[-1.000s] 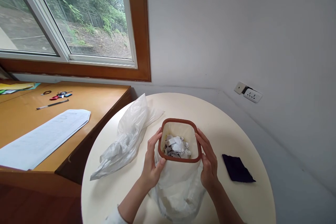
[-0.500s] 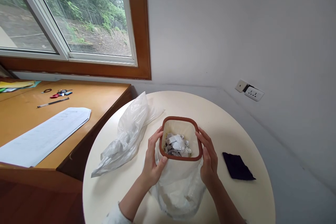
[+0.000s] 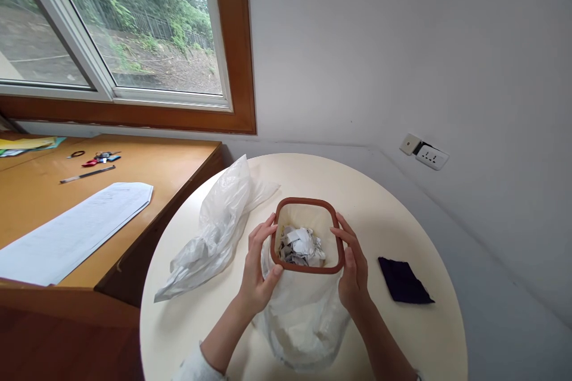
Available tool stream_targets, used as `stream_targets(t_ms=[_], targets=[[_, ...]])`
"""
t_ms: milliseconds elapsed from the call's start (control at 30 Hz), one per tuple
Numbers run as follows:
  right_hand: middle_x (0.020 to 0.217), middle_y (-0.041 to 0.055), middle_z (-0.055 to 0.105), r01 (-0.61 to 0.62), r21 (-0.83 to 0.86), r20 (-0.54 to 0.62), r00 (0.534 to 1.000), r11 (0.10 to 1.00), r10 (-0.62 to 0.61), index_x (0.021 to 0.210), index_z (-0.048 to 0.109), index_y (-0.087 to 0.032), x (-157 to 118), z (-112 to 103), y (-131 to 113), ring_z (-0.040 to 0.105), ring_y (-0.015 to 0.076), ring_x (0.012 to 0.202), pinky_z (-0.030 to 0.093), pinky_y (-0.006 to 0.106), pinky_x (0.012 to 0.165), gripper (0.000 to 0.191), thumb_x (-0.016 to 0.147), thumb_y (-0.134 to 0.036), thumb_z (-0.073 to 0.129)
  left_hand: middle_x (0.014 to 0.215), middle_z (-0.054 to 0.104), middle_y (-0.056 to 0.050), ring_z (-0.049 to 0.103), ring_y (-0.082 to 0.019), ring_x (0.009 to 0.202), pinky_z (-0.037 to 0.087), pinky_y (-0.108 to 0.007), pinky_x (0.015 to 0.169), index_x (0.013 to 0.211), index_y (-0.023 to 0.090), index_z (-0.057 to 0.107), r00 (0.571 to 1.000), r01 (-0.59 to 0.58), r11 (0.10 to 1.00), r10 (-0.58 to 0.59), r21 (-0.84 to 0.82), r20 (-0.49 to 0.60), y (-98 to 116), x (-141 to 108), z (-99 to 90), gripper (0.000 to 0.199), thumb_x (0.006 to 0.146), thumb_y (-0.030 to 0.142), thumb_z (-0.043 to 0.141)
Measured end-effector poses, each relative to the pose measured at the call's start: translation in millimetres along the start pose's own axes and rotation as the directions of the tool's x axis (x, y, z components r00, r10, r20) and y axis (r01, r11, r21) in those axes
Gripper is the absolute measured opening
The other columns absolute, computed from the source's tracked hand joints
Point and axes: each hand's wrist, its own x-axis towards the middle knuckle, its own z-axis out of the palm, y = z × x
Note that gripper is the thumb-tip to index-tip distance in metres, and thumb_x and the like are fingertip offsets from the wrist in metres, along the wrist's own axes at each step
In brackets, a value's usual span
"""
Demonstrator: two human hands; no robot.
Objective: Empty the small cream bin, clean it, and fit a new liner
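Observation:
A small trash bin with a brown rim [image 3: 308, 269] and pale inner walls stands near the middle of the round table. Crumpled and torn paper [image 3: 302, 244] lies at its bottom. My left hand [image 3: 257, 271] grips the bin's left side, its thumb by the near left corner of the rim and its fingers along the side. On the opposite side, my right hand [image 3: 355, 271] holds the rim with curled fingers. A translucent white plastic bag [image 3: 306, 333] spreads around the near side of the bin, between my forearms. The bin's lower part is hidden.
Another crumpled white plastic bag [image 3: 210, 238] lies on the round table [image 3: 179, 333] at left. A folded dark cloth [image 3: 403, 281] is at right. The wooden desk [image 3: 179, 161] holds paper sheets [image 3: 89, 226], a pen [image 3: 87, 174] and keys [image 3: 103, 157]. A wall socket [image 3: 432, 156] sits behind.
The fingers of my left hand have shifted slightly up along the bin's side. The bin, paper and bags stay in place; the view has moved very little.

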Motion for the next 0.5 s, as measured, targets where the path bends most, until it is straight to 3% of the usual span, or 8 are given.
stream_targets(t_ms=[233,500], targets=[[0.133,0.0057,0.047,0.071,-0.094,-0.020,0.997,0.993,-0.073,0.109,0.054,-0.024,3.1,-1.5,-0.2,0.041,0.0225,0.125,0.032,0.051,0.101,0.035,0.093,-0.024,0.023,0.138,0.036,-0.015,0.025,-0.034,0.132,0.026,-0.053,0.103,0.126,0.021,0.042,1.000,-0.005,1.000,0.005,-0.003,0.019,1.0,1.6,-1.2,0.053,0.082,0.049,0.049],[0.127,0.0044,0.052,0.111,-0.202,-0.009,0.993,0.973,-0.115,0.102,0.054,-0.023,8.2,-3.6,-3.1,0.046,0.0202,0.119,0.021,0.051,0.106,0.034,0.093,-0.021,0.022,0.136,0.039,-0.016,0.031,-0.034,0.129,0.030,-0.051,0.101,0.122,0.020,0.045,0.999,-0.016,1.000,0.015,0.017,0.038,3.5,5.6,-6.4,0.046,0.084,0.046,0.047]])
